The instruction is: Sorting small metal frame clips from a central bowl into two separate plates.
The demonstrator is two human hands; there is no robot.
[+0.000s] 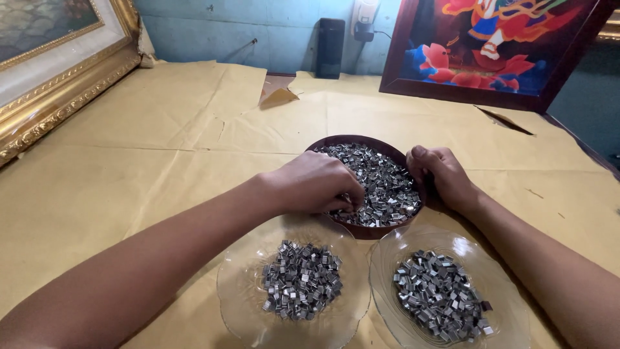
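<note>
A dark brown round bowl (361,139) full of small shiny metal clips (384,178) sits in the middle of the paper-covered table. My left hand (316,184) reaches into the bowl, its fingertips closed among the clips at the near side. My right hand (442,174) holds the bowl's right rim, fingers curled over the edge. In front of the bowl stand two clear glass plates: the left plate (239,291) carries a small heap of clips (300,281), the right plate (387,258) a slightly bigger heap (439,294).
Brown paper (161,148) covers the table. A gold-framed picture (58,71) leans at the far left, a dark-framed colourful painting (491,45) at the far right. A black box (330,39) stands against the blue wall.
</note>
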